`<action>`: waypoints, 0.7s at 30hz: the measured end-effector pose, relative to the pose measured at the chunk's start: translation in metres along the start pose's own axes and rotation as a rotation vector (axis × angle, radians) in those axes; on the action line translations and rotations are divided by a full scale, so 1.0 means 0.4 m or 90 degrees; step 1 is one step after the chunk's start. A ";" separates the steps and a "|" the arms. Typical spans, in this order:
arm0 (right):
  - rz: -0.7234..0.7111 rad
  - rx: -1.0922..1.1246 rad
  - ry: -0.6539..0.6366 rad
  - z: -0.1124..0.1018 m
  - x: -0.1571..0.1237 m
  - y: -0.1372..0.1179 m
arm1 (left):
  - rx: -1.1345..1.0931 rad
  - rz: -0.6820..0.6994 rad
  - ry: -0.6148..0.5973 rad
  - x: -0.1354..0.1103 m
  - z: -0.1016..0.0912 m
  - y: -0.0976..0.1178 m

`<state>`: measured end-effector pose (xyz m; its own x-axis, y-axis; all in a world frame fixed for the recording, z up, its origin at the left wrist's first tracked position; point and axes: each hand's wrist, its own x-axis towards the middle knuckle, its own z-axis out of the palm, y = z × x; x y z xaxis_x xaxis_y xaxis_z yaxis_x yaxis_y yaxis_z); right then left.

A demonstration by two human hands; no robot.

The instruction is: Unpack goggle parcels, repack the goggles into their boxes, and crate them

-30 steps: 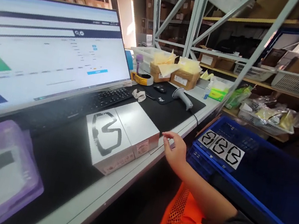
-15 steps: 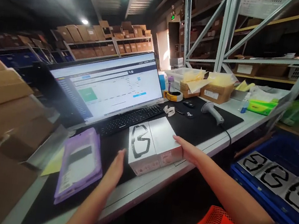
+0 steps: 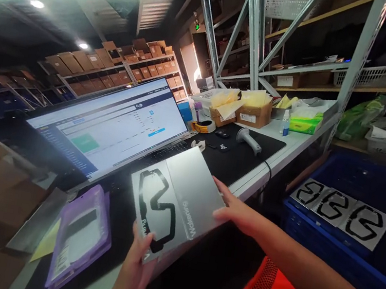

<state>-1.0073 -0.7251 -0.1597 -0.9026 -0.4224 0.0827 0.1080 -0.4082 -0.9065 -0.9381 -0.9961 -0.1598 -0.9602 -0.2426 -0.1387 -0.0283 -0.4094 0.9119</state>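
I hold a silver-grey product box (image 3: 184,195) with a black outline picture on its left half, lifted and tilted above the desk's front edge. My left hand (image 3: 139,259) grips its near left corner from below. My right hand (image 3: 235,213) presses against its right edge, fingers curled round it. Three similar boxes (image 3: 340,211) lie in a blue crate (image 3: 326,255) at the right.
A monitor (image 3: 107,127) and keyboard stand on the black desk mat (image 3: 246,156). A purple case (image 3: 83,235) lies at the left. A barcode scanner (image 3: 249,140), mouse, tape roll, cardboard boxes (image 3: 253,112) and tissue pack sit further back. Metal shelving (image 3: 255,36) rises behind.
The box was lying flat on the desk with my hands at its sides; now both hands have lifted it and tipped its top face toward me.
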 end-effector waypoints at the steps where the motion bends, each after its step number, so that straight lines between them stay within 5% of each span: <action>1: 0.006 0.014 0.010 -0.020 -0.033 -0.014 | -0.001 0.006 -0.017 -0.016 0.025 -0.019; 5: 0.016 0.106 0.078 -0.139 -0.181 -0.071 | -0.024 -0.048 -0.117 -0.052 0.142 -0.122; 11: -0.074 0.096 0.220 -0.380 -0.401 -0.187 | -0.100 -0.253 -0.206 -0.058 0.290 -0.310; 16: -0.234 0.021 0.637 -0.666 -0.583 -0.248 | -0.068 -0.368 -0.241 -0.058 0.320 -0.427; 21: -0.171 0.042 0.910 -0.950 -0.773 -0.145 | 0.131 -0.425 -0.241 -0.052 0.354 -0.470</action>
<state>-0.8929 -0.2635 -0.2901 -0.5307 0.8044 -0.2670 -0.1442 -0.3961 -0.9068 -0.9523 -0.7895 -0.2738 -0.7505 0.3275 -0.5740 -0.6465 -0.1835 0.7405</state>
